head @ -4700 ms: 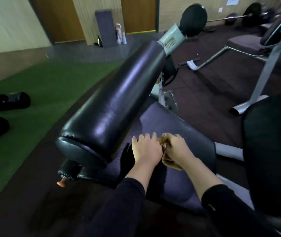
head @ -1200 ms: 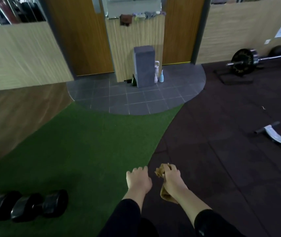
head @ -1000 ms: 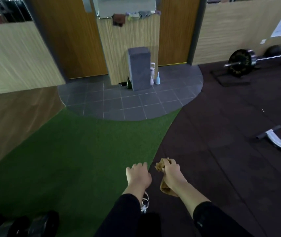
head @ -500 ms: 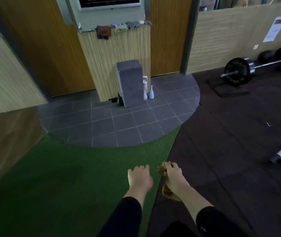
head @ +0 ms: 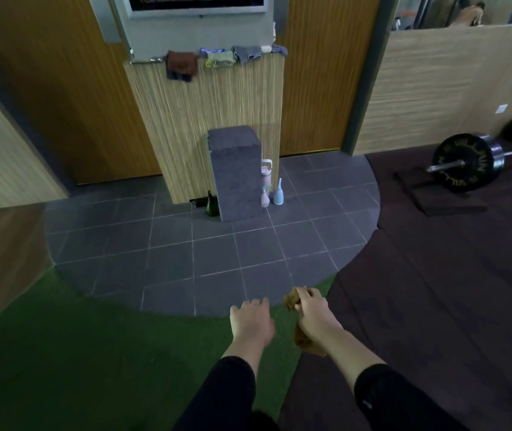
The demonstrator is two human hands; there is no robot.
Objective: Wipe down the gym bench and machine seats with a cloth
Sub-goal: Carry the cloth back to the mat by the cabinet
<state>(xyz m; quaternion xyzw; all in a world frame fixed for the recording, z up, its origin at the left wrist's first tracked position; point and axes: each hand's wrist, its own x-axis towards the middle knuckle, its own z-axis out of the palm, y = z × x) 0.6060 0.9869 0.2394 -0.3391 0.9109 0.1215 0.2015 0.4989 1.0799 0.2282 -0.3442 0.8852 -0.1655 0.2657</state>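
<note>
My right hand (head: 312,315) is closed around a crumpled tan cloth (head: 292,301), which sticks out in front of my fingers and hangs below my wrist. Just to its left, my left hand (head: 251,321) is held out palm down with the fingers slightly apart and nothing in it. Both hands hover over the floor where green turf meets grey tile. No bench or machine seat is in view.
A grey block (head: 236,175) stands against a striped wall panel ahead, with spray bottles (head: 272,192) on its right and a dark bottle (head: 211,205) on its left. Several cloths (head: 183,65) hang on a ledge above. A loaded barbell (head: 463,163) lies at right on dark rubber flooring.
The padded machine seat has dropped out of view. The grey block and wall panel have come closer and higher in view. Both hands keep the same pose, cloth still held.
</note>
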